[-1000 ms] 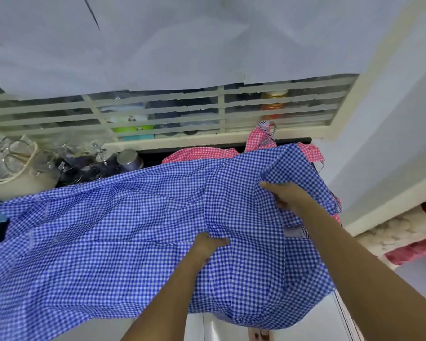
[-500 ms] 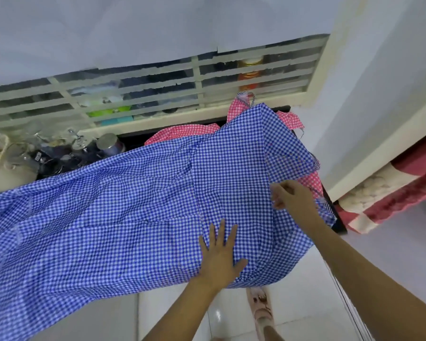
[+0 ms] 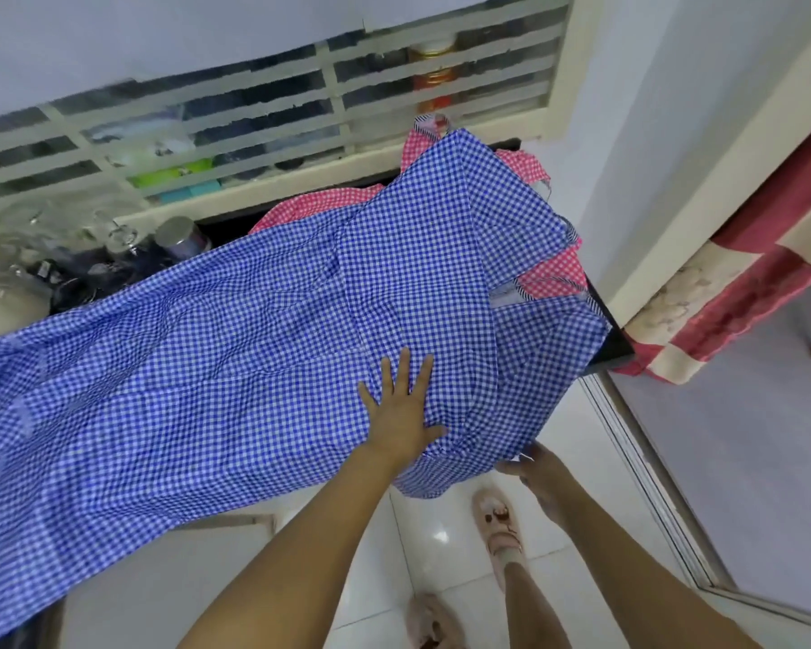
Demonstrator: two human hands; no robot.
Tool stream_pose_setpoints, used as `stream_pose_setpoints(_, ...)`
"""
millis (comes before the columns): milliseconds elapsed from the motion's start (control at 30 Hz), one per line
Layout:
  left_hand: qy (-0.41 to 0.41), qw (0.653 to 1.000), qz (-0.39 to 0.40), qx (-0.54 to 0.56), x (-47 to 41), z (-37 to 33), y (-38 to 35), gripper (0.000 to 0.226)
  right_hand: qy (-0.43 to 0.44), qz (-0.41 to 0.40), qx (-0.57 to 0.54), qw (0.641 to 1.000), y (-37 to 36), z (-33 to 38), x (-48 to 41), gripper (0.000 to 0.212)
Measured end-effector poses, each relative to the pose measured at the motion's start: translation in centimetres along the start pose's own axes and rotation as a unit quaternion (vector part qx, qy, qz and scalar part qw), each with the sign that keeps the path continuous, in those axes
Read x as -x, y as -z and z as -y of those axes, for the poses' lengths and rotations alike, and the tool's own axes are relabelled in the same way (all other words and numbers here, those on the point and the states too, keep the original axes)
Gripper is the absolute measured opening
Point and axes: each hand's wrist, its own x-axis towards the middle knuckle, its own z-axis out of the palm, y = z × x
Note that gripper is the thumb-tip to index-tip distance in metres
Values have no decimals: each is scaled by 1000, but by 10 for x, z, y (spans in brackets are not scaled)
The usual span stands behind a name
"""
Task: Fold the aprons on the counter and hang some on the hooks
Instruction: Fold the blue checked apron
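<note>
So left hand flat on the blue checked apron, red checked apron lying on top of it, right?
No. The head view shows the red checked apron lying under the blue checked apron, peeking out at its far and right edges. The left hand is flat on the blue one.

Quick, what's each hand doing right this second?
Left hand: open, pressed flat on the blue checked apron.
Right hand: at the apron's hanging edge; too blurred to tell whether it grips.

Home kitchen, cluttered counter [image 3: 612, 341], tiled floor [image 3: 394, 559]
</note>
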Motion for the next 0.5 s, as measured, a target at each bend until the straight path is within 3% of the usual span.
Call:
stream_pose_setpoints(100, -1, 999, -33, 43, 4, 1, 0, 92, 5, 8, 44, 999, -16, -9, 1, 48)
stream_pose_setpoints(200, -40, 986, -149, 68, 25, 6, -2, 76, 3, 16, 83, 996, -21, -23, 6, 39)
stream_pose_setpoints(300, -79, 938, -273, 197, 65, 14, -21, 27, -10, 21, 133, 991, -24, -29, 18, 35)
stream_pose_setpoints(367, -15, 913, -234, 335, 92, 16, -36, 4, -33, 31, 159, 986, -26, -30, 26, 44)
stream_pose_setpoints(433, 88, 880, -142, 444, 102, 20, -56, 8, -36, 59, 107, 992, -28, -30, 37, 45)
stream_pose_setpoints(500, 153, 859, -29, 488, 103, 27, -73, 37, -37, 78, -1, 996, -30, -29, 50, 46)
